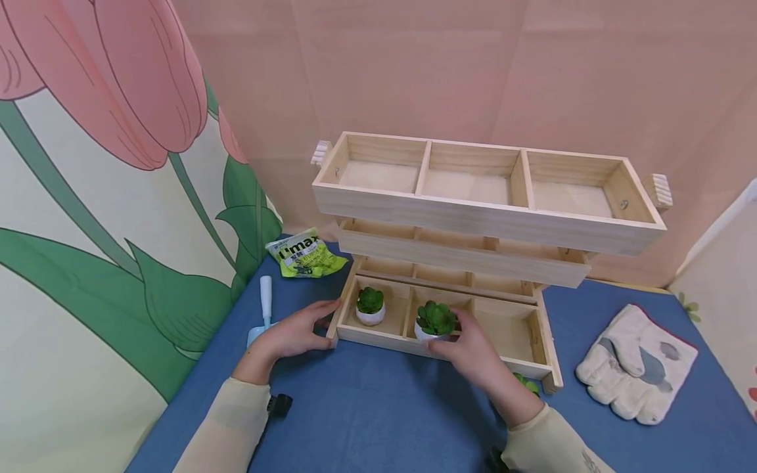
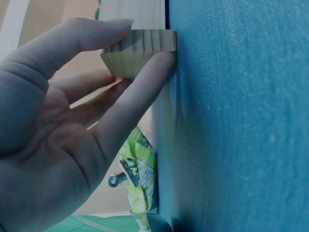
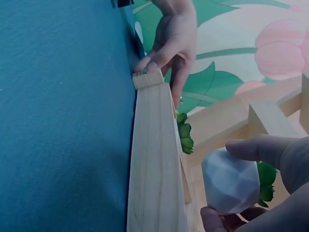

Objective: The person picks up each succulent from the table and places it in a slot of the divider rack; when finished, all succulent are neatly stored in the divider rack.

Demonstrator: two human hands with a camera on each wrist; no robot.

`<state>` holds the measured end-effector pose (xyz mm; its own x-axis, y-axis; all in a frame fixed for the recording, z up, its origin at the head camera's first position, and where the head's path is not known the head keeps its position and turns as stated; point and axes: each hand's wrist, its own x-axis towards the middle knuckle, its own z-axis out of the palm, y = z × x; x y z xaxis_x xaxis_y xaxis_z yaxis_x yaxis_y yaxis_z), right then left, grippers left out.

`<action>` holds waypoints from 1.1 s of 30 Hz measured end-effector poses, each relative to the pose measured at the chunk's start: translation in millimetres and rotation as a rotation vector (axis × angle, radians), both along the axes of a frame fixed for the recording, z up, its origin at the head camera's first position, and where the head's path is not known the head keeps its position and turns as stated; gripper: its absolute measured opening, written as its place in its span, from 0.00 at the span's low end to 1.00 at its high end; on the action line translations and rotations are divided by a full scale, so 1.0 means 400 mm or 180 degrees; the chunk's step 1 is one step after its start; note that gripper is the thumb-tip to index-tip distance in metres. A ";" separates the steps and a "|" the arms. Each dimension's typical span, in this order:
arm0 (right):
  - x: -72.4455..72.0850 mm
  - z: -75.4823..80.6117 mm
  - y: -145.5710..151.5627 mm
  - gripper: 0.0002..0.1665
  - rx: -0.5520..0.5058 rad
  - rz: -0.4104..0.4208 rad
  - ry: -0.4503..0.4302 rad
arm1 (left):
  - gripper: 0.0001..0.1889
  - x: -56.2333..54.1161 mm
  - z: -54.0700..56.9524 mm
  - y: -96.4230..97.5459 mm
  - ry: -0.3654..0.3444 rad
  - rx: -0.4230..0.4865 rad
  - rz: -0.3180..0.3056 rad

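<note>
A tiered wooden planter rack stands on the blue cloth, its trays divided into three compartments each. My left hand grips the front left end of the rack's base, thumb and fingers around the wooden end piece. With thumb and fingers, my right hand pinches a potted succulent at the middle compartment of the lowest tray. Its white faceted pot looks upright; the head view hides whether it touches the tray floor. Another small succulent in a white pot sits in the left compartment.
Behind my left hand lie a green Umax bag and a light-blue tool with a white handle. White work gloves rest to the right. Green leaves show partly behind my right forearm. The upper tiers overhang the lowest one.
</note>
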<state>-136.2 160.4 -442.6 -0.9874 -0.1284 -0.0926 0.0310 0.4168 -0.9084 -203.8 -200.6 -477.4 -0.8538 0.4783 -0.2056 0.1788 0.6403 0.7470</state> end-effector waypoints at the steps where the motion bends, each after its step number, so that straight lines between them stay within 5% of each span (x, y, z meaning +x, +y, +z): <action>1: -0.003 0.001 -0.002 0.37 0.0003 -0.0015 -0.0003 | 0.48 0.000 0.000 0.000 -0.0002 0.0000 0.0005; 24: -0.092 -0.016 -0.023 0.49 0.0450 -0.0173 -0.0185 | 0.48 -0.002 -0.005 -0.002 0.0034 -0.0005 -0.0045; 33: -0.120 -0.035 -0.023 0.30 0.0509 -0.0161 -0.0072 | 0.48 -0.003 -0.006 -0.004 0.0051 -0.0015 -0.0055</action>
